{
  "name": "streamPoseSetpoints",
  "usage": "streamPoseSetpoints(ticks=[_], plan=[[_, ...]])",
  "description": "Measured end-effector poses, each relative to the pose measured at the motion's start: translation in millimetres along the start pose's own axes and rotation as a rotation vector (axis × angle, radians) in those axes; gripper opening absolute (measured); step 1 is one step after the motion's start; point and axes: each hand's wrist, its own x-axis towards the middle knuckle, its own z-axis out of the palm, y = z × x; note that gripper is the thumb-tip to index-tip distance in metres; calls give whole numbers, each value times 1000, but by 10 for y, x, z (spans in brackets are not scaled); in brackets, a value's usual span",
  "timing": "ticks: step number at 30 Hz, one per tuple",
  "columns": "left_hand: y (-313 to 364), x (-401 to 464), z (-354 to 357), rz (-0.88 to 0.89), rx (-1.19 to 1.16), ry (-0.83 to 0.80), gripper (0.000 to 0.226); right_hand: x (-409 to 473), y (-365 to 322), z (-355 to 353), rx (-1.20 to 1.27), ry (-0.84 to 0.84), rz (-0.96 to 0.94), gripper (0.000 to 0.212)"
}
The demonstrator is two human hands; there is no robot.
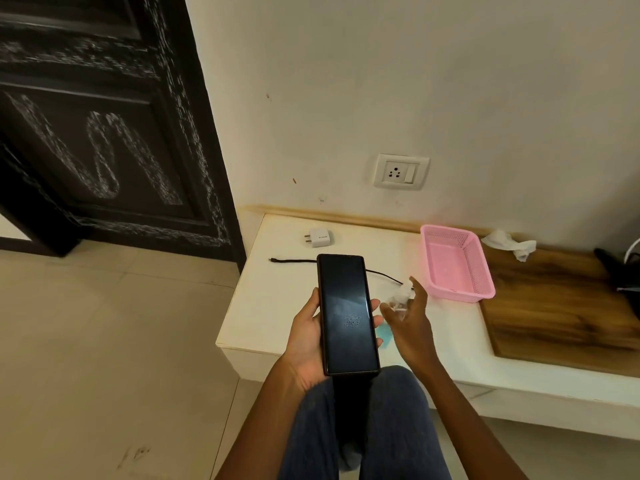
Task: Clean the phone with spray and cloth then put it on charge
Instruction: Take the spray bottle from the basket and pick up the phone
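Note:
My left hand (306, 336) grips a black phone (346, 315) upright over my knee, screen up, with a patch of fine droplets on the glass. My right hand (412, 322) hovers over the white ledge (277, 306) with fingers spread, right beside a small clear spray bottle (400, 297) with a white cap; I cannot see a firm grip on it. A blue cloth (385, 336) lies on the ledge, mostly hidden by the phone and my right hand. A white charger plug (320, 237) and a black cable (298, 260) lie further back. A wall socket (400, 171) sits above them.
A pink plastic basket (453, 265) stands on the ledge to the right of the bottle. Behind it lies a crumpled white tissue (509, 242), and a wooden board (561, 306) covers the right part. A dark door (104, 133) is at the left.

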Motion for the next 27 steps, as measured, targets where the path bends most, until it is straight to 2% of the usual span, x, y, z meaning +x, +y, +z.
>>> streamPoseSetpoints(ticks=[6,9,13,19,23,27], plan=[[94,83,-89,-18,-5,57,68,396,220,250,-172,-30,10,51],[140,117,-138,-28,18,70,67,500,314,331,-232,-61,41,60],[150,159,-263,-42,-10,44,69,579,358,395,-236,-65,55,46],[123,203,-328,-58,-14,3,69,599,425,381,-273,-115,54,49],[118,206,-361,-66,-21,-3,68,604,565,331,-424,-147,53,56],[113,181,-358,-62,-6,-13,68,633,735,221,-508,26,101,48]])
